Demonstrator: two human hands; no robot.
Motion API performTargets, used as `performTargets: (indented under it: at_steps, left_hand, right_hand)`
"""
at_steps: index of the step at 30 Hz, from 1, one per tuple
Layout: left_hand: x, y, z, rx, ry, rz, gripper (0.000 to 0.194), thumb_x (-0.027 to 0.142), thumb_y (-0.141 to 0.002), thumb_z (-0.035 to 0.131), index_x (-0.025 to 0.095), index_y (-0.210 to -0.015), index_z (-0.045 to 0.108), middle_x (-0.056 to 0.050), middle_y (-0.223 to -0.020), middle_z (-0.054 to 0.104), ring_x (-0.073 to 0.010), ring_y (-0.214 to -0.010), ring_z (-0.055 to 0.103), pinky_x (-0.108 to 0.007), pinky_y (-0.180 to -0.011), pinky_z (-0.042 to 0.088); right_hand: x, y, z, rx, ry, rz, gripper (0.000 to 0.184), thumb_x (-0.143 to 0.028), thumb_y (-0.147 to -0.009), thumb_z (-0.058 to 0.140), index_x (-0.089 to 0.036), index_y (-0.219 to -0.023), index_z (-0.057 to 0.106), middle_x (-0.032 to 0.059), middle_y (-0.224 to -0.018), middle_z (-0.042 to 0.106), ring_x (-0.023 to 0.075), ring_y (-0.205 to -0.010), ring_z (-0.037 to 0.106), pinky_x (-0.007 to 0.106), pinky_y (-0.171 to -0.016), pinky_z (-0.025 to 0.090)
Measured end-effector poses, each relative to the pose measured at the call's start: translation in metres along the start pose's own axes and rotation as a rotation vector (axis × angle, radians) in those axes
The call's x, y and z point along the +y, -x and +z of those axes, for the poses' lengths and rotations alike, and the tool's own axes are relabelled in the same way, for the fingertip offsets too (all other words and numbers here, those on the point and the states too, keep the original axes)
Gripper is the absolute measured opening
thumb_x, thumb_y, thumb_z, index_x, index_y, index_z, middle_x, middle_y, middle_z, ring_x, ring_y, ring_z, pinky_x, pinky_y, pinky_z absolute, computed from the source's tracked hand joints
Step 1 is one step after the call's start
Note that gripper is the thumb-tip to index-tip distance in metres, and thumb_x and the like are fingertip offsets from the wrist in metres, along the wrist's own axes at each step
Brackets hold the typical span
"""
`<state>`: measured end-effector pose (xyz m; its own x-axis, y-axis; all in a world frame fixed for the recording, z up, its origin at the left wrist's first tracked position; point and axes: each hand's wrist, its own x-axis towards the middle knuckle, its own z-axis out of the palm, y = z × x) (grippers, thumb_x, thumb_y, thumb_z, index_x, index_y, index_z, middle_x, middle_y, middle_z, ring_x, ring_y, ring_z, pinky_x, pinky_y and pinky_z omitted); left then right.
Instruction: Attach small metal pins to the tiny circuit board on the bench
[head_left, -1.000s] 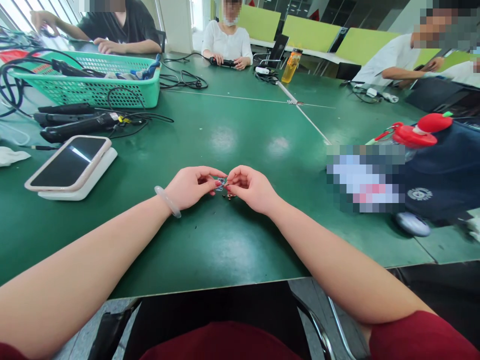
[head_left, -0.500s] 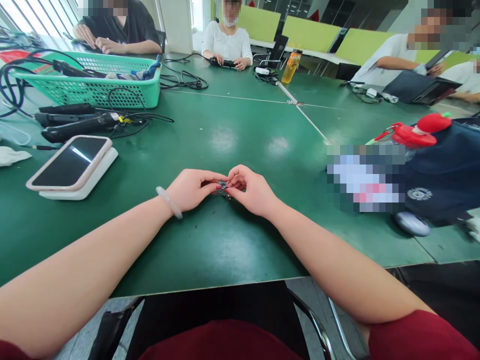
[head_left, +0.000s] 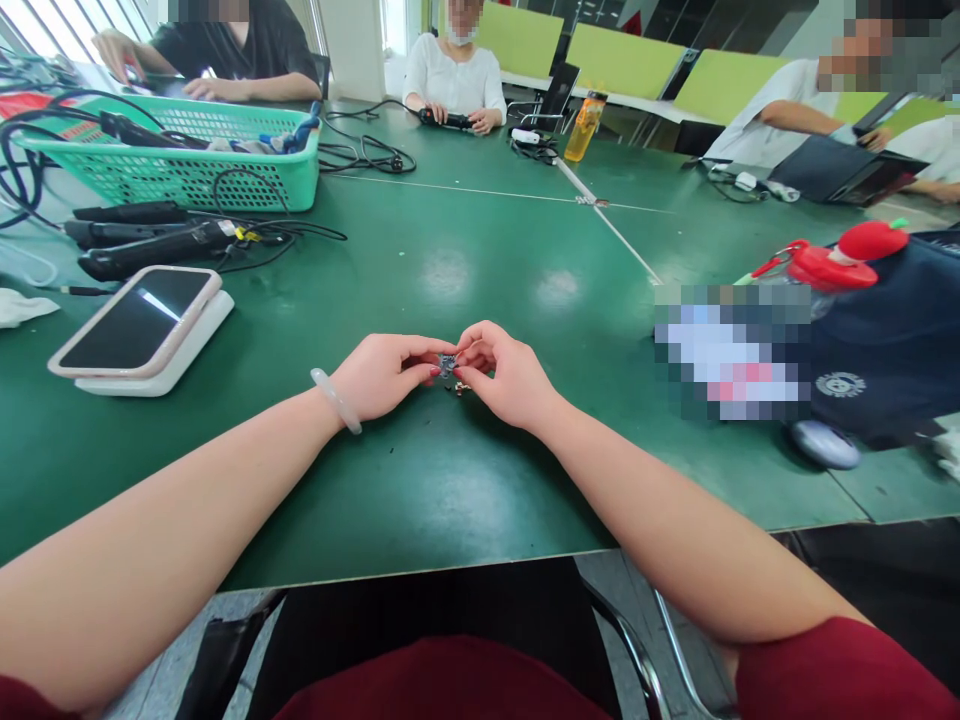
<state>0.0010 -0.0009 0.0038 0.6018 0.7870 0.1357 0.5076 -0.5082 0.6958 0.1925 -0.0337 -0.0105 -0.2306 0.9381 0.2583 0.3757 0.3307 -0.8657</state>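
Note:
Just over the green table (head_left: 315,520), a small dark grey piece with an uneven outline (head_left: 447,365) sits between my two hands; its kind is too small to make out. My left hand (head_left: 382,378), with a pale bangle (head_left: 337,400) on the wrist, pinches it from the left with thumb and fingertips. From the right, my right hand (head_left: 510,375) pinches the same piece, its other fingers curled. Under the right thumb shows a tiny gold-coloured bit (head_left: 460,387), partly hidden.
To the left are a phone (head_left: 142,320) on a white box, black handheld devices (head_left: 150,245) with cables and a green basket (head_left: 187,165). A dark bag (head_left: 892,340), a mouse (head_left: 823,445) and a red-topped bottle (head_left: 832,265) lie right. Several people sit around the table.
More of the grey piece and the gold-coloured bit shows between my fingers; my right hand is slightly higher. At the back left, a person's hand has moved outward to the left.

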Motion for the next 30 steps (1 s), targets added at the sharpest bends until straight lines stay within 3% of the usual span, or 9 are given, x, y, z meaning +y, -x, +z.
performTargets:
  at_steps: [13,19,23,26,30]
  left_hand:
    - [0.001,0.000,0.000,0.002,0.040,0.001,0.035,0.028,-0.081,0.053,0.021,-0.114,0.065,-0.001,-0.088,0.072,-0.0156,-0.075,0.064,-0.029,-0.078,0.051]
    - [0.004,0.000,0.001,0.008,0.028,0.019,0.036,0.040,-0.081,0.058,0.018,-0.109,0.063,-0.001,-0.077,0.067,-0.0155,-0.070,0.060,-0.029,-0.072,0.048]
    - [0.005,0.001,0.000,0.023,0.036,-0.004,0.035,0.036,-0.080,0.058,0.018,-0.110,0.061,0.002,-0.070,0.062,-0.0132,-0.063,0.054,-0.027,-0.066,0.045]
    - [0.005,0.001,-0.001,0.029,0.036,-0.042,0.035,0.033,-0.079,0.058,0.018,-0.110,0.061,0.003,-0.065,0.058,-0.0120,-0.060,0.051,-0.025,-0.062,0.043]
    - [0.005,0.001,-0.002,0.037,0.016,-0.073,0.034,0.030,-0.078,0.058,0.020,-0.110,0.062,0.005,-0.061,0.053,-0.0107,-0.057,0.047,-0.023,-0.058,0.040]
  right_hand:
    - [-0.002,0.002,-0.001,0.008,0.072,-0.023,0.017,-0.016,-0.078,0.055,-0.023,-0.091,0.048,-0.0023,-0.076,0.063,0.0118,-0.069,0.060,0.027,-0.071,0.049]
    - [-0.001,0.003,0.001,-0.023,0.085,-0.056,0.020,-0.018,-0.079,0.056,-0.024,-0.096,0.047,-0.0036,-0.076,0.064,0.0115,-0.067,0.060,0.027,-0.070,0.047]
    - [-0.003,0.002,-0.001,-0.062,0.103,-0.045,0.024,-0.020,-0.081,0.056,-0.024,-0.102,0.046,-0.0055,-0.072,0.061,0.0109,-0.062,0.057,0.026,-0.065,0.045]
    - [-0.001,-0.001,-0.008,-0.108,0.256,0.006,0.021,-0.019,-0.079,0.060,-0.023,-0.099,0.052,-0.0050,-0.071,0.061,0.0108,-0.060,0.054,0.026,-0.063,0.041]
    - [0.003,-0.003,-0.016,-0.170,0.547,0.078,0.008,-0.022,-0.075,0.069,-0.020,-0.081,0.065,0.0000,-0.077,0.061,0.0124,-0.068,0.052,0.026,-0.064,0.038]
